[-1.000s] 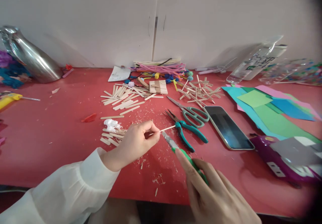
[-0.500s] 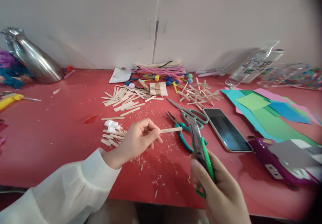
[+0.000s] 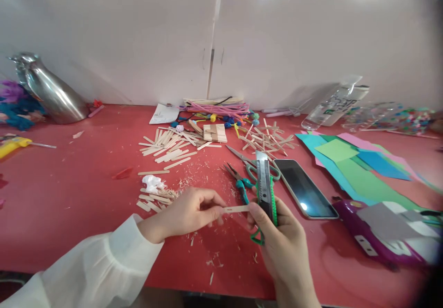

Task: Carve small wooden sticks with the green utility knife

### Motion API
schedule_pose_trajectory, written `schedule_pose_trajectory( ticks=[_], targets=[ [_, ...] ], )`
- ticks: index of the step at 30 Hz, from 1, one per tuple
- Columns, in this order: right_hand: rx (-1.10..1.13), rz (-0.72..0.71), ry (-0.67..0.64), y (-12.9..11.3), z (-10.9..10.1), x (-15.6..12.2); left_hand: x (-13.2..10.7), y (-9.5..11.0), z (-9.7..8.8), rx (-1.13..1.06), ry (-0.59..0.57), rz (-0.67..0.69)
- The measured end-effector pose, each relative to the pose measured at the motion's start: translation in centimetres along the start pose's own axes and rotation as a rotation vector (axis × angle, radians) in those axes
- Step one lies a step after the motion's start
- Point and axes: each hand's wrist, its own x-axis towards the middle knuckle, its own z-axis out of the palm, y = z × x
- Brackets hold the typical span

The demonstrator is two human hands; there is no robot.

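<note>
The person's left hand (image 3: 195,211) has its grip closed on one end of a flat, pale wooden craft stick (image 3: 236,209) with a small dark mark, held level above the red tabletop (image 3: 86,192). The stick's other end meets the thumb of the right hand (image 3: 282,234); whether the right fingers pinch it too, one cannot tell. The right hand's grip is wrapped around a green-and-black utility knife (image 3: 263,188), its metal blade pointing up and away. Knife and hand block part of the teal-handled metal pliers (image 3: 240,185) and the grey-green-handled scissors (image 3: 236,152) lying just beyond. Right of these lie a dark-screened smartphone (image 3: 304,188), overlapping sheets of green, blue and pink paper (image 3: 363,178) and a magenta plastic object (image 3: 363,234), partly covered. Fine wood shavings (image 3: 188,178) litter the space beyond the left hand, near a crumpled white lump (image 3: 152,184) resting against short sticks. Farther back spread loose pale sticks (image 3: 162,146), a banded stick bundle (image 3: 215,133) and pink pipe cleaners (image 3: 221,109). A silver metal jug (image 3: 57,91) stands far left, well apart from both hands.
</note>
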Motion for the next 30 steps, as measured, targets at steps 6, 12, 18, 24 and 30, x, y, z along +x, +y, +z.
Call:
schedule_pose_trajectory(
  ticks=[6,12,18,24,30],
  targets=[
    [-0.232,-0.169,0.225,-0.1,0.5,-0.9,0.1,0.5,-0.1,0.064,0.06,-0.007],
    [-0.203,-0.215,0.132,-0.2,1.5,-1.0,0.2,0.2,0.9,0.249,0.218,0.087],
    [-0.214,-0.162,0.096,0.2,2.1,-0.8,0.5,-0.4,2.1,0.394,0.297,0.072],
    [-0.188,-0.162,0.076,-0.4,2.9,-0.4,0.8,0.4,1.9,0.495,0.311,0.105],
    [-0.328,-0.293,-0.196,-4.8,2.3,3.5,2.7,2.1,-0.8,0.347,0.357,0.124]
  ],
)
